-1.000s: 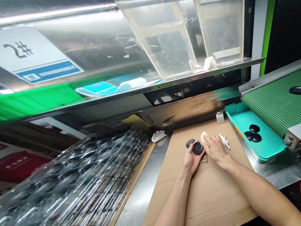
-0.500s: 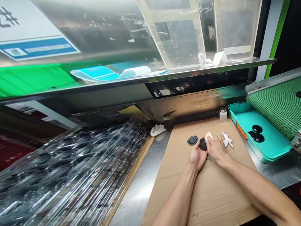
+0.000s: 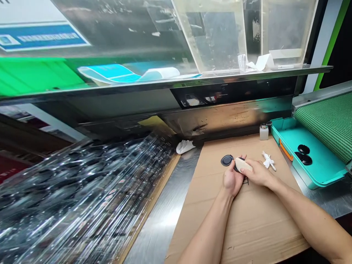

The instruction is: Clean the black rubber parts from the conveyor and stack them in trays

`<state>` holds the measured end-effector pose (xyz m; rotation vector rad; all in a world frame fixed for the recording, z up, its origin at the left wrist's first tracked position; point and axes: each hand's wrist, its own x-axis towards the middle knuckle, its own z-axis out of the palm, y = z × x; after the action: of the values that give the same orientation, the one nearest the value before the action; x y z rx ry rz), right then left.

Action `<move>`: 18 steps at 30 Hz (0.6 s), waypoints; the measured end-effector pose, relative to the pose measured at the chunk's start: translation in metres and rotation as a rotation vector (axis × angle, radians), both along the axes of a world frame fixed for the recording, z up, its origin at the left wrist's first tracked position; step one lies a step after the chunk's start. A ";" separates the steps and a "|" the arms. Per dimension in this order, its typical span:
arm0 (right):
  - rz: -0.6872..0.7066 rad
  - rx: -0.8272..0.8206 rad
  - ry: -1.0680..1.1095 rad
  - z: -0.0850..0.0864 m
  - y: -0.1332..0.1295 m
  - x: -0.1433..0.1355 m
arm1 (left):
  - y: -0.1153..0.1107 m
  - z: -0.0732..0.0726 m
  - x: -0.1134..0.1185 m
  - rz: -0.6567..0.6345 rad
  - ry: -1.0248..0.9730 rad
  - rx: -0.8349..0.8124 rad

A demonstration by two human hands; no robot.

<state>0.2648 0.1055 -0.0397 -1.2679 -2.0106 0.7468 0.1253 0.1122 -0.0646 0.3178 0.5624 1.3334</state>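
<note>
Above the cardboard sheet (image 3: 203,205), my left hand (image 3: 231,179) is closed around a black round cap (image 3: 235,168), now mostly covered. My right hand (image 3: 258,172) pinches a cream-coloured pad (image 3: 243,165), perhaps folded cloth or sponge, and lays it over the cap. Another black round piece with a raised rim (image 3: 227,160) lies on the cardboard just beyond my left fingers. A crumpled white cloth (image 3: 268,160) rests to the right of my right hand.
At the right, a teal tray (image 3: 324,179) contains several black caps (image 3: 303,149), beside a green conveyor belt (image 3: 327,117). A small white bottle (image 3: 264,132) stands at the cardboard's back edge. Stacked clear plastic trays (image 3: 90,201) fill the left. A metal shelf (image 3: 214,77) crosses above.
The cream pad has come down across the black cap and turned flatter, hiding most of it. My right hand has shifted slightly right. The view has tilted a little.
</note>
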 end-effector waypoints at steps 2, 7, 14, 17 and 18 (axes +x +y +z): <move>-0.023 -0.005 0.084 0.000 0.000 -0.001 | 0.000 0.000 0.001 0.006 -0.003 0.011; -0.018 -0.269 0.238 -0.001 0.005 0.000 | 0.001 0.002 -0.001 0.028 0.021 -0.017; 0.071 -0.460 0.374 -0.008 0.010 -0.002 | 0.000 0.003 -0.002 -0.015 0.059 -0.027; 0.057 -0.334 0.200 -0.006 0.010 0.006 | -0.002 0.004 -0.001 -0.012 0.015 -0.055; -0.009 -0.222 0.153 -0.006 0.010 0.006 | -0.003 0.004 -0.001 -0.008 0.002 -0.061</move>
<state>0.2711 0.1157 -0.0452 -1.2994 -1.8367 1.0536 0.1244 0.1094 -0.0602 0.2713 0.6017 1.3062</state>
